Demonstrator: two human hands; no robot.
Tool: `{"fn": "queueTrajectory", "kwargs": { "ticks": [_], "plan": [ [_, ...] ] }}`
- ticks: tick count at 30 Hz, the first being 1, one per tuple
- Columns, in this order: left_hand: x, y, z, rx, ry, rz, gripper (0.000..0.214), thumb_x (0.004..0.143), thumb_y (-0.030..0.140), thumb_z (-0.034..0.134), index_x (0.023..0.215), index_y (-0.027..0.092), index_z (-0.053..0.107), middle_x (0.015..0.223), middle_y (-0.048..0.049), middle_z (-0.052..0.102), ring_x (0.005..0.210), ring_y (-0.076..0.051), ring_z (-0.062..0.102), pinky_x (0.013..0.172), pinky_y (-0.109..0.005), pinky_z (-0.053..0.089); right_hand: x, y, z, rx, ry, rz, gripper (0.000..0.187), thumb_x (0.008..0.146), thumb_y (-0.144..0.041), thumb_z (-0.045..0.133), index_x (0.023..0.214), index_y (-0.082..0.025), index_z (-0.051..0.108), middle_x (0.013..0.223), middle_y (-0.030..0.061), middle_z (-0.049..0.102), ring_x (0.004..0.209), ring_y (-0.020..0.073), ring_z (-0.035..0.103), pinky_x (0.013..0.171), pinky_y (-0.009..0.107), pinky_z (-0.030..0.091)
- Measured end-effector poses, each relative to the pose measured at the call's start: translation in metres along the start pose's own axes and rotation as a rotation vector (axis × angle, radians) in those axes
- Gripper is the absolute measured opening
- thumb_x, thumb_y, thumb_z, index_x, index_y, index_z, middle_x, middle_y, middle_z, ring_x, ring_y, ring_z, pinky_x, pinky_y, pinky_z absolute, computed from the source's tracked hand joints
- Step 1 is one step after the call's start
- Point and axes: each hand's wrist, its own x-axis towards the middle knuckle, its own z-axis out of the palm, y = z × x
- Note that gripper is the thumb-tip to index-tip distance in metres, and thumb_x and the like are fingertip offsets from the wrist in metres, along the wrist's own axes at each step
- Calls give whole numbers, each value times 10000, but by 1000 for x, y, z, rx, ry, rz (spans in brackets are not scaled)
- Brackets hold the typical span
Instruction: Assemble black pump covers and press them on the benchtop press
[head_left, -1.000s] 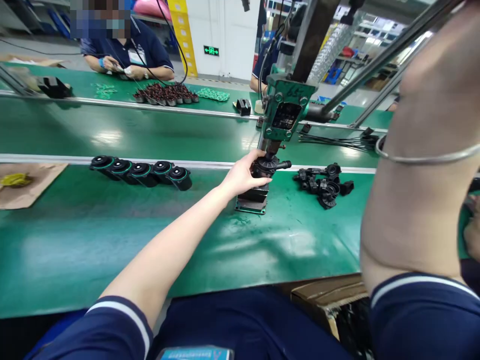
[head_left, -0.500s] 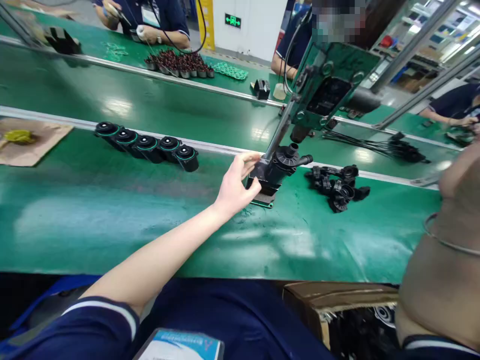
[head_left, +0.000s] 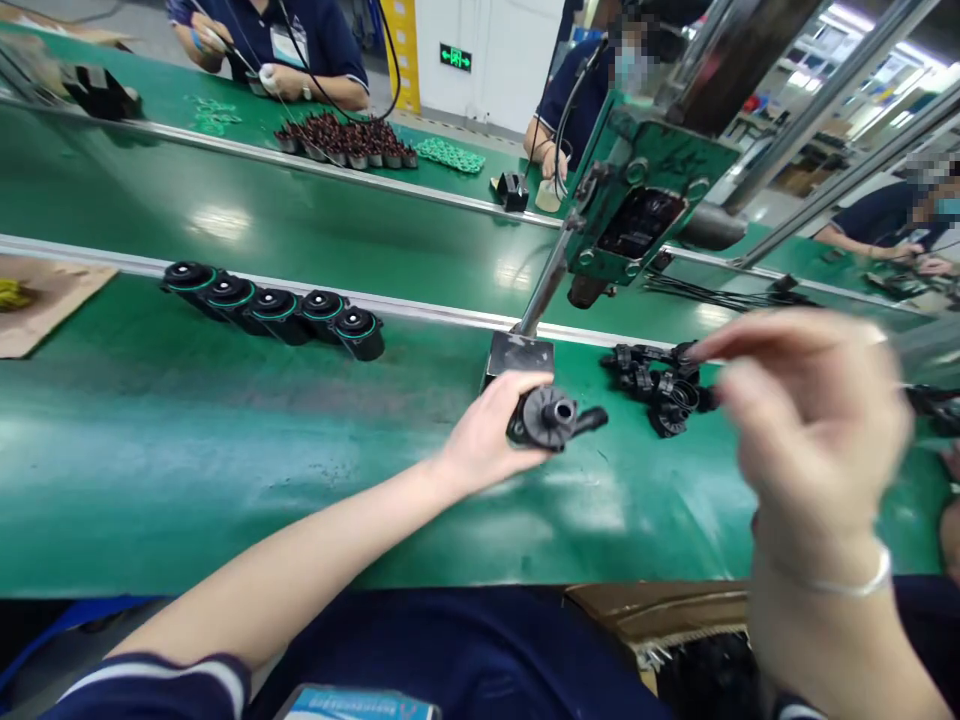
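Observation:
My left hand point(head_left: 487, 432) is wrapped around a black pump point(head_left: 551, 420) with a round ribbed top, a short upright nozzle and a side spout. It holds the pump off the press, just in front of the dark base block point(head_left: 521, 355). Above and behind stands the green press head point(head_left: 637, 195) with its blunt ram point(head_left: 589, 292). My right hand point(head_left: 817, 420) is raised at the right, blurred by motion. Its thumb and forefinger are apart, and nothing shows between them. Closest to it lies a pile of black plastic housings point(head_left: 667, 385).
Several black motor bodies point(head_left: 277, 305) with green rings stand in a row at the left. A cardboard sheet point(head_left: 60, 300) lies farther left. An open carton point(head_left: 637, 610) of black parts sits below the bench edge. Co-workers work across the bench, beyond metal rails point(head_left: 450, 315).
My left hand has taken hold of the pump and brought it off the press base toward me. My right arm has swung up from the right edge, its hand now in view over the bench.

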Motion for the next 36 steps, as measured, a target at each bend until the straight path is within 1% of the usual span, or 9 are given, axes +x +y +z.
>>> {"fn": "queueTrajectory", "kwargs": {
  "ticks": [2,3,6,9,12,14,17,21,36],
  "plan": [
    [-32,-9,15,-82,-66,-136,826,659,251,816,1356,233,373,1290,-108,556,1185,-272,583,1031,-426,491,-42,2,26,-50,-260,-73,495,858,-439,551,1272,-175,484,1235,68,538,1175,96,535,1016,274,508],
    [-45,-15,24,-117,-101,-209,867,652,258,821,1374,226,344,1300,-123,547,1187,-280,583,1025,-438,494,-62,2,41,-83,-341,-114,549,840,-450,578,1301,-173,470,1262,70,535,1214,107,520,1033,286,509],
    [-64,-28,43,-135,-219,-317,881,645,243,805,1380,199,322,1354,-155,507,1234,-303,548,1044,-460,468,-104,4,84,-149,-335,-118,540,854,-405,570,1317,-157,442,1290,79,526,1223,107,509,1036,289,505],
    [-56,-33,41,-130,-350,-323,729,665,283,777,1288,198,410,1295,-122,558,1187,-299,575,982,-425,488,-119,3,106,-125,-285,-42,496,849,-357,588,1285,-162,456,1278,63,534,1205,97,507,1033,276,483],
    [-40,-34,29,-124,-519,-306,575,652,339,777,1127,199,485,1087,-68,638,996,-280,648,806,-361,515,-117,1,109,-86,-244,-34,469,840,-359,602,1247,-164,474,1254,53,549,1188,101,503,1019,277,457],
    [-35,-34,26,-77,-588,-304,543,625,352,780,1052,198,483,985,-50,649,894,-278,661,708,-331,493,-115,-1,109,-72,-228,-42,457,840,-351,605,1236,-159,478,1244,51,554,1183,102,501,1017,277,437],
    [-37,-31,30,1,-549,-350,514,637,384,750,1023,212,458,925,-36,652,854,-283,664,648,-309,452,-118,-3,110,-71,-231,-34,461,845,-328,600,1253,-155,471,1266,55,543,1201,106,495,1017,276,415],
    [-44,-26,36,31,-481,-397,467,669,409,714,1007,231,446,923,-20,650,853,-263,662,649,-299,439,-125,-6,114,-92,-208,3,465,855,-308,583,1277,-151,466,1286,74,532,1175,112,502,992,273,410],
    [-44,-23,34,52,-469,-411,466,663,376,706,1040,238,469,989,-37,664,910,-281,685,699,-321,505,-131,-13,120,-116,-134,74,454,870,-334,549,1284,-167,470,1265,72,541,1156,113,498,1004,287,415]
  ]
}}
